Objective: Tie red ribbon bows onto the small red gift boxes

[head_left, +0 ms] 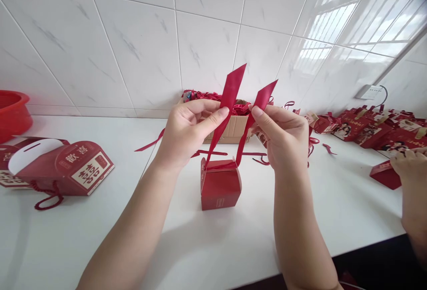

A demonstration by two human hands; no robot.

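A small red gift box (220, 187) stands upright on the white table in front of me. From its top rise two ends of a dark red ribbon (220, 133). My left hand (195, 127) pinches one end between thumb and fingers, and its slanted tip sticks up above the thumb. The other end is pinched in my right hand (280, 127), at about the same height and a short way to the right. Both ribbon ends run down to the box's upper edges, and where they pass through is partly hidden.
A cardboard box (230, 130) full of red ribbons stands against the tiled wall. At left are larger red boxes (66, 165) with a cord and a red basin (15, 112). Several red gift boxes (373, 132) line the right, where another person's hand (412, 170) touches a small box (385, 174).
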